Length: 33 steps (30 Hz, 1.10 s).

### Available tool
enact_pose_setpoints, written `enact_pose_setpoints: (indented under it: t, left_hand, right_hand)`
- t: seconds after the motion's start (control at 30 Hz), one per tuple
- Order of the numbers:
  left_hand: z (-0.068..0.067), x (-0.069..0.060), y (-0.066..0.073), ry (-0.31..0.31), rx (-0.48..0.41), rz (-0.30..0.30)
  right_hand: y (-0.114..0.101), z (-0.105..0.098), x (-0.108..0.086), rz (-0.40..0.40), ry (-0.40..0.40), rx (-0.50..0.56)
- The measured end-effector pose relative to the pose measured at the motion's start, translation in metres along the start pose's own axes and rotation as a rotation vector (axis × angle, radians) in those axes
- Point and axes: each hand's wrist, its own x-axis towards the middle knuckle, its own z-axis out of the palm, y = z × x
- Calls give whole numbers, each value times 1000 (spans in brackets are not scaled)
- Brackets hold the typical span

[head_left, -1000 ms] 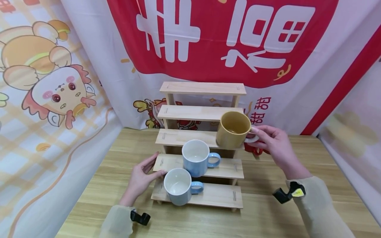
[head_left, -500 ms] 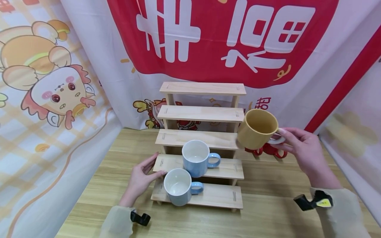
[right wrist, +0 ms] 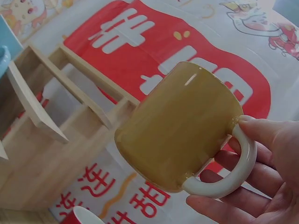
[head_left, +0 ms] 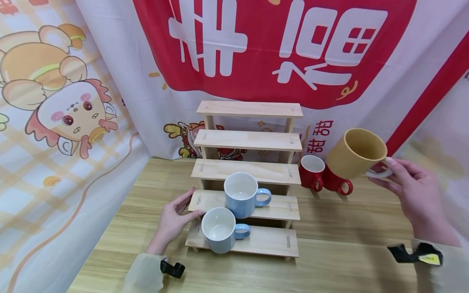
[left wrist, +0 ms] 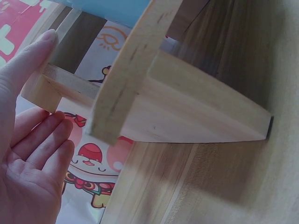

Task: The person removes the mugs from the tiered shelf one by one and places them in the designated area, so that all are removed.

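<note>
My right hand (head_left: 417, 189) pinches the white handle of a mustard-yellow mug (head_left: 340, 158), held tilted in the air right of the tiered wooden shelf (head_left: 256, 246). In the right wrist view the thumb presses the handle's top and the fingers curl under it. At the shelf's left side, my left hand (head_left: 176, 219) grips a step's end, with the thumb (left wrist: 42, 46) on one side and the fingers on the other. A light blue mug (head_left: 239, 203) stands on the second step from the bottom. Another light blue mug (head_left: 220, 240) stands on the lowest step.
Two red mugs, one with a white inside (head_left: 310, 179) and one partly behind the yellow mug (head_left: 331, 182), stand on the wooden table (head_left: 340, 260) right of the shelf. Printed cloth (head_left: 256, 49) hangs behind and at both sides.
The yellow mug has moved right in my right hand, from in front of the third step to beyond the shelf, uncovering the red mugs. My left hand and the blue mugs keep their places.
</note>
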Motion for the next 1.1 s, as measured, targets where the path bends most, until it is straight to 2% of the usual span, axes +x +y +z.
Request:
enact_pose_setpoints:
  t: [0.1, 0.43, 0.73, 0.97, 1.1]
  left_hand:
    - [0, 0, 0, -1, 1, 1]
    - [-1, -1, 1, -4, 11, -16]
    - [-1, -1, 2, -5, 17, -17]
    - [-1, -1, -1, -3, 14, -8]
    - [-1, -1, -1, 0, 25, -13]
  right_hand:
    - [-1, -9, 0, -22, 26, 52]
    - [-1, -32, 9, 15, 200, 47]
    - [8, -46, 20, 98, 342, -49]
    - [16, -54, 38, 60, 428, 84]
    - [26, -60, 46, 61, 488, 94]
